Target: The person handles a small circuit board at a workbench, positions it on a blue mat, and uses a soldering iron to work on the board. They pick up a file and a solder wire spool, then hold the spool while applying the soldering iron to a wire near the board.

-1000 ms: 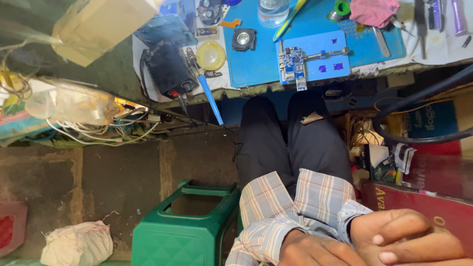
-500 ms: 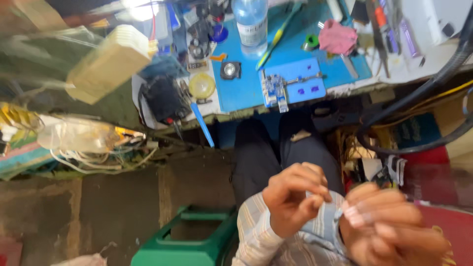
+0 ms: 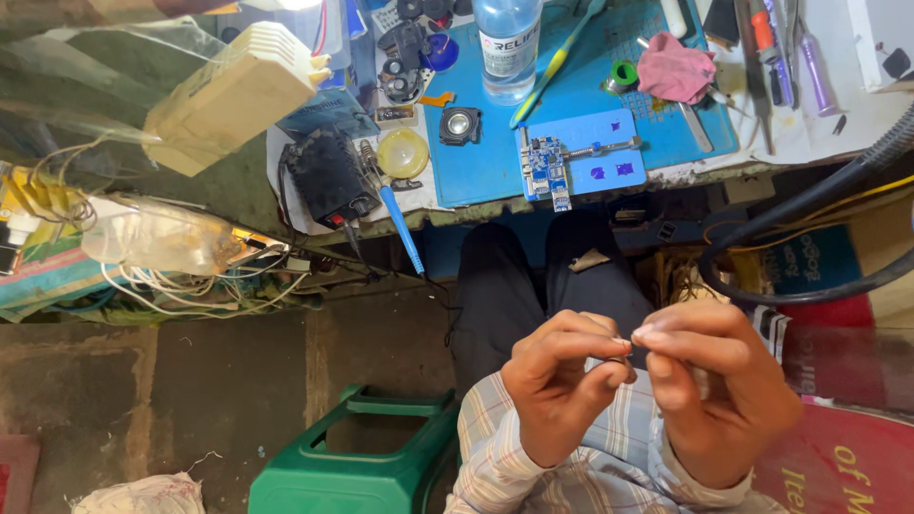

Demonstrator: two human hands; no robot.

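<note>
1. We look down on a cramped repair corner: a blue work mat [image 3: 495, 162] at the top of the view sits on a workbench, with bare dark floor below it and a green plastic stool [image 3: 357, 471] at the bottom.
2. The left hand [image 3: 562, 385] is curled nearly closed, thumb and forefinger pinched together on a tiny dark part [image 3: 619, 360] held over the lap.
3. The right hand [image 3: 719, 390] meets it from the other side, its fingertips [image 3: 657, 333] pressed onto the same small piece, the other fingers folded in.
4. That part sits right between the two hands, well below the bench edge and above the dark trousers.
5. The part is almost wholly covered by fingertips, so its shape is too small to make out.
6. The plaid sleeves [image 3: 533, 476] are cut off by the bottom edge.
7. On the mat, a small blue circuit board [image 3: 546, 167] lies clamped in a holder near the front edge, well apart from the hands.
8. A clear water bottle [image 3: 506, 43] stands behind it, its top cut off by the frame.
9. A blue-handled soldering iron [image 3: 395, 219] overhangs the bench edge, pointing down towards the floor.
10. A thick black hose [image 3: 809, 200] loops on the right, near the right hand.
11. Open floor lies to the left of the knees, between the stool and a tangle of white wires [image 3: 200, 286].
</note>
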